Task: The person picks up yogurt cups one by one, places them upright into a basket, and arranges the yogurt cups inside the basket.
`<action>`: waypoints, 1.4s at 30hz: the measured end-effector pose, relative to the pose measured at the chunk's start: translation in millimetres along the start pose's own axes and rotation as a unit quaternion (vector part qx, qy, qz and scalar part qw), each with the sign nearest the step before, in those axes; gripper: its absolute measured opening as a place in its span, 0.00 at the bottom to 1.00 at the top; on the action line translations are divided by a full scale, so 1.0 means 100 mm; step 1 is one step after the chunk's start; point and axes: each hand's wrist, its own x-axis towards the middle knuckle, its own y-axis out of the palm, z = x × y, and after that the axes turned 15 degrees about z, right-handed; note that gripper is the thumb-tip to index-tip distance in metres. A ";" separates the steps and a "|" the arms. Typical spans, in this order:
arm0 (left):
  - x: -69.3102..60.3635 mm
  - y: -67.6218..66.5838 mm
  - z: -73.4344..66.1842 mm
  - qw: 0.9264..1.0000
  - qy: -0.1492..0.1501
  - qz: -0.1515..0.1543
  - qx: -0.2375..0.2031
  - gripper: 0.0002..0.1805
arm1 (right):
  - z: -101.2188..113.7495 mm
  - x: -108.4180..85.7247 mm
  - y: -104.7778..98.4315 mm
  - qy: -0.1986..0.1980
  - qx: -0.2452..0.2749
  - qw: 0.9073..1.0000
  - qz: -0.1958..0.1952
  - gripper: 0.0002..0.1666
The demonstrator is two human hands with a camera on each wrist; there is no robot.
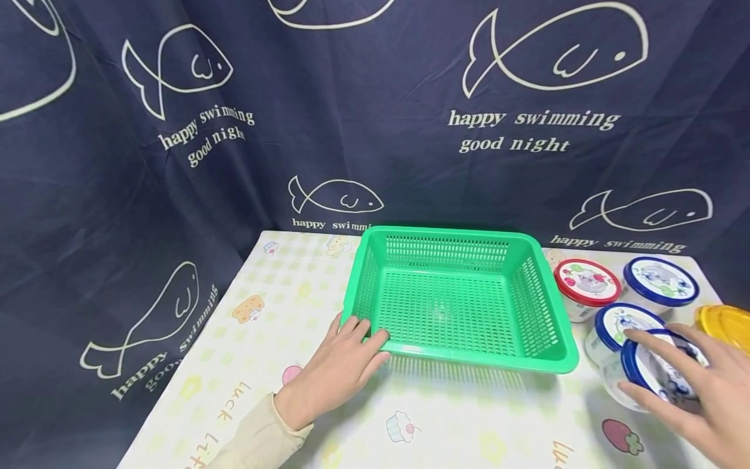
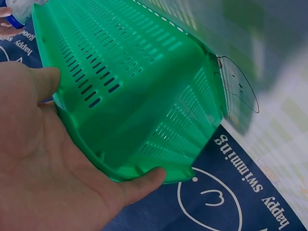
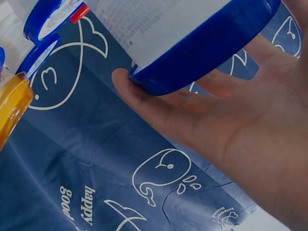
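A green basket [image 1: 469,356] of perforated plastic stands on the table. My left hand [image 1: 336,371] grips its near-left corner, fingers over the rim; in the left wrist view that hand [image 2: 53,159] has the basket's rim [image 2: 79,139] between thumb and fingers. To the right of the basket, my right hand [image 1: 715,391] spreads its thumb and fingers around the lid of the nearest blue-lidded jar [image 1: 649,370]. From the right wrist, the hand [image 3: 226,110] holds the jar by its blue lid [image 3: 207,50], with the far fingers partly hidden behind it.
Beside the held jar are a second blue-lidded jar [image 1: 612,326], a red-lidded jar [image 1: 588,281], another blue-lidded one [image 1: 661,280] farther back and a yellow-lidded jar [image 1: 725,324]. A patterned cloth [image 1: 293,306] covers the table; a navy curtain [image 1: 410,163] hangs behind.
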 end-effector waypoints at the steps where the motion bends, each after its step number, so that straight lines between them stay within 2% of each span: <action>1: 0.00 0.00 0.00 1.000 0.000 0.000 0.000 0.11 | 0.01 0.00 -0.01 -0.005 0.005 1.000 -0.004 0.53; 10: 0.01 0.02 0.02 1.000 0.004 -0.008 0.015 0.12 | 0.01 0.04 -0.05 0.007 0.044 0.999 -0.026 0.52; 23: 0.01 0.02 0.03 1.000 0.007 -0.013 0.013 0.12 | 0.07 0.21 -0.18 -0.043 0.044 0.996 -0.063 0.47; 29: 0.02 0.02 0.02 1.000 0.008 -0.010 0.016 0.12 | 0.09 0.33 -0.22 -0.082 0.041 0.990 -0.109 0.46; 35: 0.02 0.01 0.02 1.000 0.006 -0.008 0.015 0.11 | 0.10 0.44 -0.24 -0.102 0.045 0.982 -0.153 0.52; 42: 0.01 0.01 0.01 1.000 -0.001 0.004 0.012 0.13 | 0.16 0.53 -0.27 -0.091 0.039 0.984 -0.145 0.52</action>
